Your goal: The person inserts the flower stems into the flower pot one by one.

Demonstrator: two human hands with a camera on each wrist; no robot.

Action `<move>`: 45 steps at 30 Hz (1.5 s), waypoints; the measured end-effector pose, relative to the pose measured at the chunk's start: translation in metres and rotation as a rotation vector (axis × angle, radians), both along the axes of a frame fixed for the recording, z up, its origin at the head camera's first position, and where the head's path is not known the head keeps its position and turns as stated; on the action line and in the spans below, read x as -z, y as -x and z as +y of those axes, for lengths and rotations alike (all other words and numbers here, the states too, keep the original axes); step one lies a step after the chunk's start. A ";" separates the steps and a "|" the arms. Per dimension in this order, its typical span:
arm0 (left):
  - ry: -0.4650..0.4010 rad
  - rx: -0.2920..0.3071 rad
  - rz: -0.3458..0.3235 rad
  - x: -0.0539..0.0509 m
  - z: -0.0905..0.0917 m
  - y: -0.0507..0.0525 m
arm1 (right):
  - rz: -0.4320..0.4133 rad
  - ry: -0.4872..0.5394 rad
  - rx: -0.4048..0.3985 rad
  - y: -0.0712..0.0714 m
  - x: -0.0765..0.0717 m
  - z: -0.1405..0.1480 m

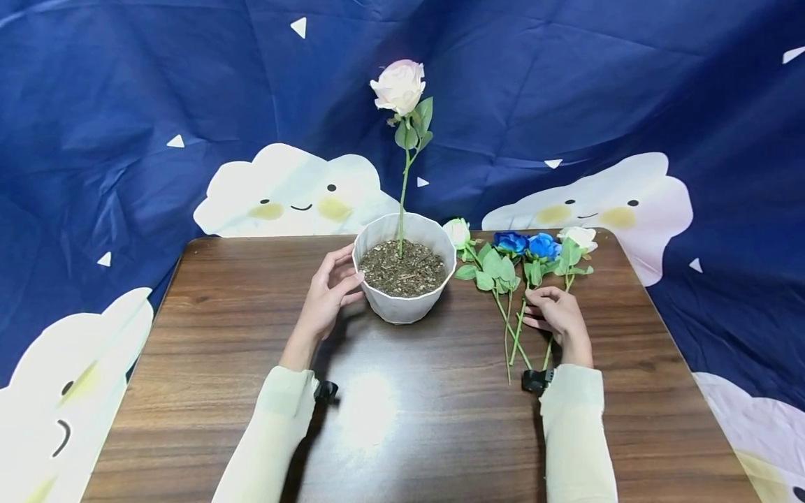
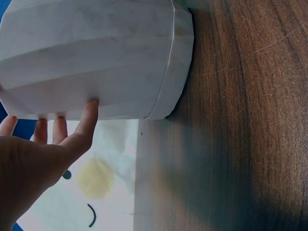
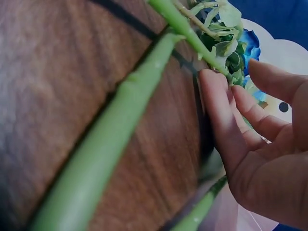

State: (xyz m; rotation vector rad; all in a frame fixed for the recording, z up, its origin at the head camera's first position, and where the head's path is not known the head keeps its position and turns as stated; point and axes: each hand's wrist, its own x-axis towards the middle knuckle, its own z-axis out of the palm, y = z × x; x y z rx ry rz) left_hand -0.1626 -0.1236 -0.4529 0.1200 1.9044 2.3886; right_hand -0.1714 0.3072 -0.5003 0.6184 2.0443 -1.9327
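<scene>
Only one rose [image 1: 399, 88] stands in the pot [image 1: 402, 311], four roses [image 1: 544, 246] lying right, left grip [image 1: 325, 290] spread against the pot, right grip [image 1: 560, 318] parted at a stem [image 3: 194, 38], seemingly empty

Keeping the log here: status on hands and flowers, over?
Left hand on pot; right hand at a flower stem. Pale rose upright in pot. Other stems crossed close by, may snag.

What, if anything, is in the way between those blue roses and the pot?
A pale green rose lies between the blue roses and the pot; above it, nothing visible is in the way.
</scene>
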 end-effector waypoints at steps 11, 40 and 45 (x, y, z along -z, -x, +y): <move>-0.008 -0.003 -0.005 -0.001 0.000 0.001 | 0.035 0.016 0.008 0.002 0.000 -0.004; -0.017 0.006 -0.006 -0.001 0.000 -0.001 | 0.316 0.462 0.212 0.009 -0.012 -0.012; -0.013 0.012 -0.005 0.000 -0.001 0.000 | 0.371 0.502 0.184 0.010 -0.017 -0.017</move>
